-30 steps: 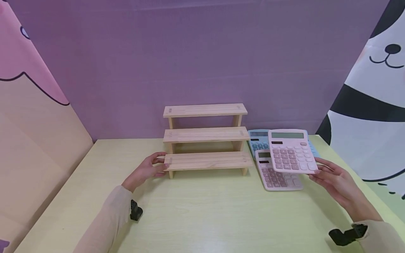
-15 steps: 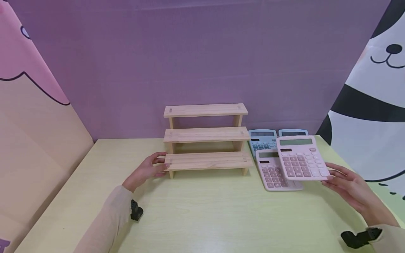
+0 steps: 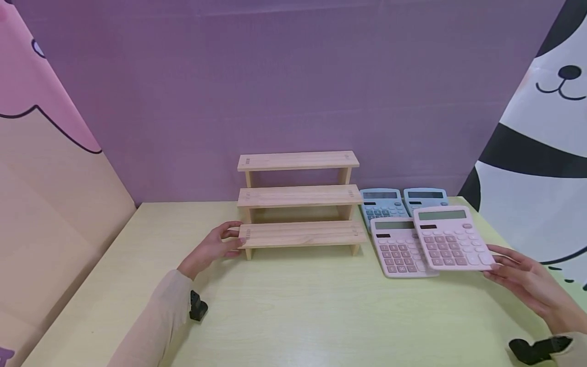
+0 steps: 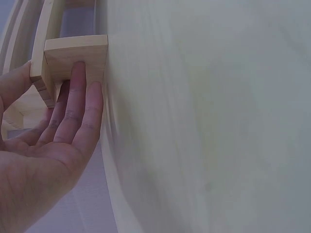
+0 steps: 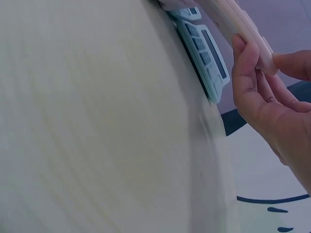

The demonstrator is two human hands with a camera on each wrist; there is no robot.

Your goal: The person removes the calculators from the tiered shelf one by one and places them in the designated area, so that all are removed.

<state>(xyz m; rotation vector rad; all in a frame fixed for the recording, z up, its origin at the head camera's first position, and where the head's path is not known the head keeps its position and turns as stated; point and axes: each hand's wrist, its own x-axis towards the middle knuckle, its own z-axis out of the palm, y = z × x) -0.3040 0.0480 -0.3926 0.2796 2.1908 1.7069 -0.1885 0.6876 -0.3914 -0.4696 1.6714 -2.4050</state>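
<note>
A three-step wooden display shelf [image 3: 298, 234] stands near the back of the table. My left hand [image 3: 213, 250] grips the left end of its lowest step; in the left wrist view the thumb lies on the step's edge and the fingertips reach the side support [image 4: 80, 51]. At the right, my right hand [image 3: 532, 285] pinches a pink calculator [image 3: 454, 242] by its lower right corner, thumb on top and fingers beneath. The calculator is held above the table, display facing up. It overlaps a second pink calculator [image 3: 396, 250] lying on the table.
Two blue calculators, one on the left [image 3: 381, 203] and one on the right [image 3: 424, 198], lie side by side behind the pink ones. A purple backdrop [image 3: 293, 92] rises behind the table [image 3: 284, 311]. A panel with a panda picture [image 3: 541, 214] borders the right side.
My right hand has moved right and toward me, carrying the pink calculator and uncovering more of the blue calculators. The left hand keeps its hold on the shelf.
</note>
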